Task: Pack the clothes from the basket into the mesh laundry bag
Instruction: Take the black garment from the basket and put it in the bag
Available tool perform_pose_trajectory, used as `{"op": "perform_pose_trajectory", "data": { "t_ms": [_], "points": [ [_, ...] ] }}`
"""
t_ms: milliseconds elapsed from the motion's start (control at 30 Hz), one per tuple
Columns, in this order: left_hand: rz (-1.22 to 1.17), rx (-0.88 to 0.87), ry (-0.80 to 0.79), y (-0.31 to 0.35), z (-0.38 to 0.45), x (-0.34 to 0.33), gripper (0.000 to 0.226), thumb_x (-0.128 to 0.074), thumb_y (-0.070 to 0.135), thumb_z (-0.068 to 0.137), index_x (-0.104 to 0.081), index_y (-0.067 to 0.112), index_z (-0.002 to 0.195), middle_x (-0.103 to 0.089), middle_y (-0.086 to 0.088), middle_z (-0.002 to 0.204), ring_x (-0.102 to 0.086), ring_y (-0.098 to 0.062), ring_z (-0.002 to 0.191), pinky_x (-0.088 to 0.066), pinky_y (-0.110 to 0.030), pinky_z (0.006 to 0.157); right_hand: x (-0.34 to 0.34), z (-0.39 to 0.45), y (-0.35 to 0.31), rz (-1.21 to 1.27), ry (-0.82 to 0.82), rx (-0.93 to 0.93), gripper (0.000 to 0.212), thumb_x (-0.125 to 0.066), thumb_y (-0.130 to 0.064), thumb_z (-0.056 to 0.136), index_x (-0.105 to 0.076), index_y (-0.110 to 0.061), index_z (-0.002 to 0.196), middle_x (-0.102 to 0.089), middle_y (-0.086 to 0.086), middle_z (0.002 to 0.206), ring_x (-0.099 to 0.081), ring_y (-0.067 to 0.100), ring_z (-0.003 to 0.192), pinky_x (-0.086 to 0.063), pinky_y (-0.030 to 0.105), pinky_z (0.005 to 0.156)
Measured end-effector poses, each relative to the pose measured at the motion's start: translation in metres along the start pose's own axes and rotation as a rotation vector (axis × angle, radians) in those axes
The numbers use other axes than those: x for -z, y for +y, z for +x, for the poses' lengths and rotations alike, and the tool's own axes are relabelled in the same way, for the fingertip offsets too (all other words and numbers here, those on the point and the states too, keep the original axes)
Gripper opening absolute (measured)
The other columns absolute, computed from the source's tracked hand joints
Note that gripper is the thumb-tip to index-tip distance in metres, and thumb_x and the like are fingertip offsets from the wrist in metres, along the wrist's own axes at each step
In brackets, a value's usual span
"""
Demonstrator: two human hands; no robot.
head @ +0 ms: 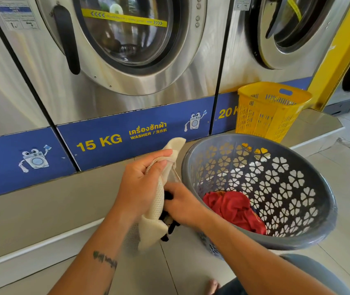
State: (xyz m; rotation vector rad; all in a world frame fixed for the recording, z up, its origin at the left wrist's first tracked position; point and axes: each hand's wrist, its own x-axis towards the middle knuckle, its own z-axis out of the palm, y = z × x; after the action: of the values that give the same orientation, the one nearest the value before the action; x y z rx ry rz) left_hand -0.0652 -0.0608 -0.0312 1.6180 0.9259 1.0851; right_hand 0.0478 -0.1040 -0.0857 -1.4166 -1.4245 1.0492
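Observation:
My left hand [143,179] grips the upper edge of a cream mesh laundry bag [155,213], which hangs in front of me just left of the grey basket [310,231]. My right hand [182,206] holds a black garment [168,227] at the bag's opening, its fingers partly hidden inside the mesh. Part of the black cloth hangs out below the hand. Red clothes [233,207] lie crumpled at the bottom of the grey basket, which has heart-shaped cut-outs.
A yellow plastic basket [270,111] stands on the raised ledge behind the grey one. Steel washing machines [127,50] with blue 15 KG and 20 KG panels fill the wall ahead. The floor is tiled; my bare toe [212,286] shows at the bottom.

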Motion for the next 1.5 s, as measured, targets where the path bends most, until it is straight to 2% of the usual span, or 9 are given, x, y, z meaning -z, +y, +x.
{"op": "perform_pose_trajectory", "data": {
  "t_ms": [133,233,467,600,733,833,933,1333,1500],
  "points": [
    [-0.060,0.040,0.092,0.004,-0.005,0.008,0.025,-0.058,0.017,0.094,-0.076,0.032,0.105,-0.073,0.019,0.107,-0.065,0.003,0.100,-0.049,-0.014,0.082,-0.009,0.017,0.015,-0.260,-0.186,-0.158,0.033,-0.051,-0.023,0.090,-0.063,-0.047,0.110,-0.070,-0.008,0.114,-0.063,0.017,0.107,-0.051,0.039,0.095],
    [-0.023,0.069,0.159,-0.004,-0.006,0.023,0.024,-0.059,0.020,0.094,-0.076,0.034,0.102,-0.072,0.020,0.106,-0.063,0.003,0.100,-0.047,-0.019,0.083,-0.001,0.031,0.026,-0.432,-0.210,-0.289,0.054,-0.048,-0.030,0.096,-0.040,-0.026,0.149,-0.051,0.006,0.146,-0.047,0.030,0.133,-0.040,0.039,0.108],
    [0.224,0.070,0.201,-0.018,0.002,0.028,0.021,-0.058,0.018,0.092,-0.076,0.026,0.098,-0.072,0.017,0.101,-0.061,0.005,0.100,-0.044,-0.015,0.086,0.005,0.019,0.030,-0.418,-0.268,-0.308,0.056,-0.066,-0.033,0.078,-0.041,-0.021,0.127,-0.041,0.002,0.132,-0.045,0.024,0.118,-0.044,0.036,0.092],
    [0.224,0.075,0.138,-0.016,-0.002,0.023,0.022,-0.057,0.018,0.092,-0.076,0.028,0.095,-0.072,0.017,0.097,-0.062,0.003,0.094,-0.042,-0.008,0.073,-0.009,0.011,0.039,-0.654,-0.037,-0.187,0.031,-0.063,-0.026,0.086,-0.038,-0.017,0.102,-0.041,0.008,0.120,-0.051,0.028,0.090,-0.042,0.037,0.072],
    [0.153,0.117,0.119,-0.014,-0.005,0.029,0.023,-0.057,0.018,0.092,-0.076,0.030,0.092,-0.072,0.020,0.095,-0.061,0.011,0.090,-0.039,0.002,0.066,-0.023,0.017,0.041,-0.455,0.083,-0.189,0.037,-0.067,-0.045,0.080,-0.047,-0.020,0.099,-0.042,0.003,0.118,-0.054,0.024,0.096,-0.051,0.040,0.083],
    [0.124,0.132,0.157,-0.014,-0.006,0.034,0.023,-0.056,0.019,0.092,-0.076,0.031,0.093,-0.072,0.020,0.098,-0.061,0.010,0.092,-0.041,-0.002,0.066,-0.011,0.021,0.037,-0.535,-0.174,-0.187,0.051,-0.052,-0.057,0.071,-0.060,-0.022,0.107,-0.056,0.005,0.117,-0.054,0.024,0.107,-0.050,0.047,0.097],
    [0.109,0.139,0.188,-0.015,-0.006,0.030,0.023,-0.055,0.020,0.093,-0.076,0.029,0.097,-0.071,0.020,0.103,-0.060,0.007,0.097,-0.040,-0.010,0.073,-0.004,0.016,0.041,-0.753,-0.352,-0.280,0.051,-0.049,-0.034,0.087,-0.052,-0.024,0.137,-0.055,0.012,0.136,-0.044,0.031,0.131,-0.044,0.043,0.104],
    [0.298,0.174,0.151,-0.039,-0.003,0.005,0.025,-0.055,0.021,0.092,-0.075,0.025,0.108,-0.071,0.012,0.108,-0.060,-0.004,0.097,-0.039,-0.006,0.074,0.056,-0.005,-0.014,-0.725,-0.002,-0.043,0.039,-0.059,-0.020,0.092,-0.061,-0.029,0.130,-0.066,-0.004,0.115,-0.064,0.016,0.101,-0.052,0.034,0.094],
    [0.513,0.211,0.068,-0.065,-0.008,-0.002,0.028,-0.055,0.022,0.093,-0.074,0.024,0.113,-0.071,0.004,0.116,-0.062,-0.016,0.107,-0.043,-0.022,0.087,0.116,0.003,0.018,-0.752,0.123,-0.157,0.034,-0.059,-0.011,0.090,-0.067,-0.024,0.121,-0.068,0.000,0.107,-0.065,0.022,0.102,-0.050,0.034,0.089]
  ]
}}
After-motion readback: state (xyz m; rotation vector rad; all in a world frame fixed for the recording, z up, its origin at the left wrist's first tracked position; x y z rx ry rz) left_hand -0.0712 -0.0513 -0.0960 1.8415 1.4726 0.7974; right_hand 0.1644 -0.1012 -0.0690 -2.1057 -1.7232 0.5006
